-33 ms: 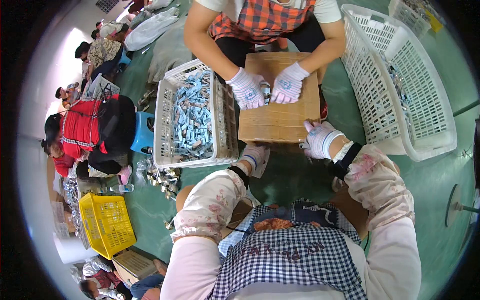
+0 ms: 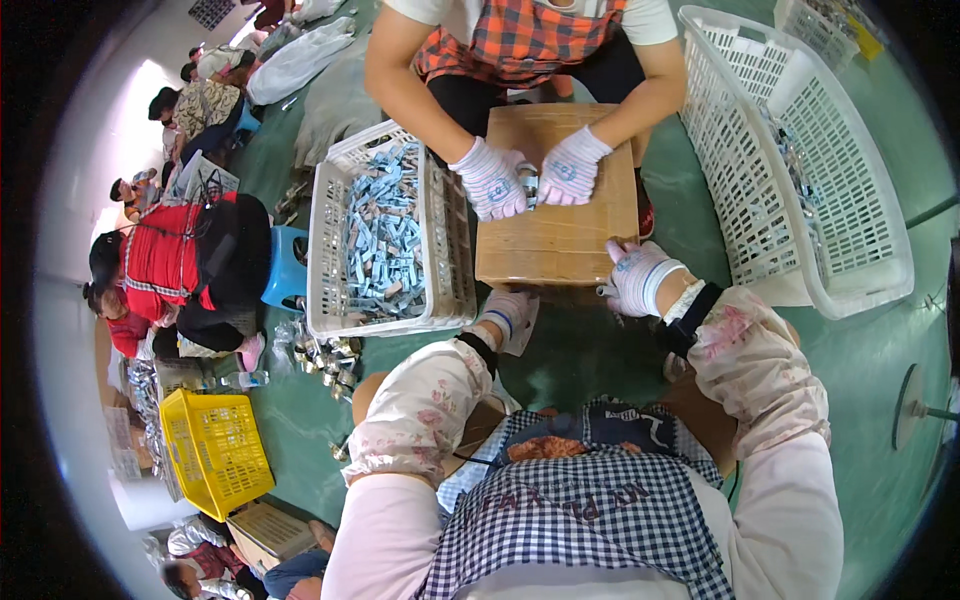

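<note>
Wooden board [image 2: 560, 235]: flanked by a white basket [image 2: 440, 230] of blue pieces and a larger white basket [image 2: 850, 270]. Its near edge is touched by the gloved right hand [image 2: 637, 277]; the gloved left hand [image 2: 510, 315] is held just below. A small piece is held by a co-worker's gloved hands [image 2: 530, 180].

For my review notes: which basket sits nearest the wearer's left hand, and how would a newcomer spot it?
Start at the wooden board in the middle. The white slatted basket stands against its left side, just above the gloved left hand. Unlike the nearly bare white basket to the right, it is heaped with small pale-blue pieces.
</note>
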A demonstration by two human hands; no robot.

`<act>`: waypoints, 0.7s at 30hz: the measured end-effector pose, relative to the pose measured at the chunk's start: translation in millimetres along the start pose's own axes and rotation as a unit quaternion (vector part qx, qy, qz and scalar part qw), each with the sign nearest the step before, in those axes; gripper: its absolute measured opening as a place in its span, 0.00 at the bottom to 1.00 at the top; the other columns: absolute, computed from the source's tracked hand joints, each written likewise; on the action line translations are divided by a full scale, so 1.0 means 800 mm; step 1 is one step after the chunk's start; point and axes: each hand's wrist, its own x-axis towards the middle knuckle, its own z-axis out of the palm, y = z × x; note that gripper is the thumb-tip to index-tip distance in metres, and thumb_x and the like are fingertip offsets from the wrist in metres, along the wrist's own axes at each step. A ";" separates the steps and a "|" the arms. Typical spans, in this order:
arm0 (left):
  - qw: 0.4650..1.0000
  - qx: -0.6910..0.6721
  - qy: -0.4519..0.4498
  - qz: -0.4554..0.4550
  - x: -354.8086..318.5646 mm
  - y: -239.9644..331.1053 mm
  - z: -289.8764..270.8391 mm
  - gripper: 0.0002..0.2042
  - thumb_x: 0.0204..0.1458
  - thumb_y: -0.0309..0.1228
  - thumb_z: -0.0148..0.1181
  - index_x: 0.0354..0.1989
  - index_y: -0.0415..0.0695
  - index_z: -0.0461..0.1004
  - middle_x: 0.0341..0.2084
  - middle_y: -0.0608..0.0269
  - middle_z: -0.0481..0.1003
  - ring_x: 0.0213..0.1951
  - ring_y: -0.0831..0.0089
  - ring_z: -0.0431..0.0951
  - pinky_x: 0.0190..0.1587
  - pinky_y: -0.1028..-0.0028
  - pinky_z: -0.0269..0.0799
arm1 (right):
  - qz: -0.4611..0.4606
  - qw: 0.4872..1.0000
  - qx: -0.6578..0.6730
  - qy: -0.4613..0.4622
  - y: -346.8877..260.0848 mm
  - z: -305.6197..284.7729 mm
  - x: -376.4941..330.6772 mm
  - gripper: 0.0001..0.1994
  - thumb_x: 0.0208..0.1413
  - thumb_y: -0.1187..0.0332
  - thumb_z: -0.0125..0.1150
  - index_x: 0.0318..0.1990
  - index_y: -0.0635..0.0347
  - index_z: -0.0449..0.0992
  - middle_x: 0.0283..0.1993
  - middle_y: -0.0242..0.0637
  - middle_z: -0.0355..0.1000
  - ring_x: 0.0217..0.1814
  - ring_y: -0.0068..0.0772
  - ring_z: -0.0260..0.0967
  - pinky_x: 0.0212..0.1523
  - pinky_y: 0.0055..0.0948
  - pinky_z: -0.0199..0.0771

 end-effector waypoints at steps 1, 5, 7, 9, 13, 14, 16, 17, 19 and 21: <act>0.999 -0.009 0.031 0.013 0.001 0.014 0.005 0.22 0.61 0.48 0.48 0.58 0.48 0.70 0.55 0.52 0.72 0.54 0.56 0.72 0.57 0.66 0.66 | 0.000 1.000 0.003 -0.001 0.010 0.005 -0.009 0.24 0.59 0.46 0.47 0.51 0.50 0.78 0.68 0.52 0.54 0.67 0.48 0.58 0.63 0.42 0.60; 0.991 -0.127 -0.004 -0.033 -0.006 0.095 -0.032 0.22 0.59 0.48 0.49 0.57 0.50 0.71 0.55 0.54 0.72 0.56 0.54 0.70 0.58 0.65 0.66 | 0.023 0.999 0.031 -0.009 0.048 0.024 -0.027 0.25 0.58 0.46 0.49 0.51 0.54 0.79 0.69 0.51 0.54 0.67 0.47 0.59 0.61 0.44 0.60; 0.991 -0.116 -0.021 -0.056 -0.006 0.115 -0.032 0.22 0.58 0.48 0.48 0.56 0.51 0.71 0.55 0.55 0.72 0.57 0.54 0.69 0.58 0.66 0.65 | 0.022 0.999 0.040 0.005 0.062 0.033 -0.037 0.25 0.57 0.47 0.50 0.51 0.54 0.79 0.69 0.51 0.55 0.66 0.47 0.60 0.61 0.44 0.60; 0.996 -0.064 -0.021 -0.049 0.000 0.123 -0.021 0.22 0.59 0.48 0.47 0.56 0.52 0.72 0.55 0.55 0.72 0.58 0.54 0.69 0.58 0.66 0.65 | 0.026 0.999 0.046 0.012 0.075 0.043 -0.043 0.25 0.57 0.47 0.50 0.50 0.54 0.79 0.68 0.51 0.55 0.67 0.47 0.59 0.61 0.45 0.60; 0.987 0.139 0.006 0.079 0.020 0.099 0.002 0.20 0.60 0.46 0.47 0.56 0.51 0.72 0.53 0.54 0.73 0.56 0.54 0.71 0.57 0.67 0.66 | 0.021 0.999 0.020 -0.013 0.075 0.030 -0.046 0.27 0.56 0.52 0.51 0.59 0.58 0.72 0.70 0.47 0.56 0.65 0.43 0.63 0.60 0.42 0.63; 0.992 0.111 0.001 0.064 0.021 0.097 0.004 0.20 0.60 0.46 0.47 0.56 0.51 0.72 0.52 0.54 0.73 0.55 0.54 0.71 0.56 0.67 0.67 | 0.022 1.000 0.014 -0.012 0.075 0.031 -0.045 0.27 0.56 0.52 0.51 0.60 0.58 0.71 0.69 0.47 0.57 0.65 0.43 0.63 0.60 0.42 0.63; 0.998 0.046 -0.006 0.030 0.022 0.107 0.007 0.20 0.60 0.45 0.47 0.55 0.49 0.72 0.50 0.53 0.74 0.53 0.55 0.73 0.54 0.67 0.68 | 0.024 1.000 0.009 -0.012 0.079 0.032 -0.050 0.28 0.56 0.52 0.51 0.60 0.58 0.71 0.69 0.47 0.57 0.65 0.43 0.63 0.60 0.42 0.63; 1.000 0.024 -0.007 0.019 0.020 0.112 0.009 0.19 0.60 0.45 0.48 0.54 0.49 0.73 0.49 0.52 0.75 0.52 0.55 0.73 0.53 0.67 0.68 | 0.024 1.000 0.008 -0.018 0.080 0.033 -0.053 0.27 0.56 0.52 0.51 0.60 0.57 0.71 0.69 0.46 0.57 0.65 0.43 0.63 0.60 0.41 0.64; 1.000 -0.006 -0.006 0.002 0.013 0.123 0.012 0.19 0.60 0.44 0.48 0.54 0.47 0.73 0.48 0.51 0.76 0.50 0.56 0.75 0.51 0.67 0.69 | 0.023 0.999 0.007 -0.023 0.083 0.038 -0.061 0.27 0.56 0.52 0.51 0.60 0.57 0.71 0.69 0.46 0.57 0.65 0.43 0.63 0.59 0.41 0.64; 0.999 -0.035 -0.005 -0.014 0.004 0.135 0.016 0.19 0.61 0.43 0.48 0.53 0.46 0.73 0.46 0.50 0.77 0.48 0.57 0.76 0.49 0.67 0.70 | 0.030 0.999 0.003 -0.020 0.086 0.050 -0.069 0.27 0.56 0.52 0.51 0.59 0.56 0.72 0.69 0.45 0.58 0.65 0.43 0.63 0.58 0.41 0.66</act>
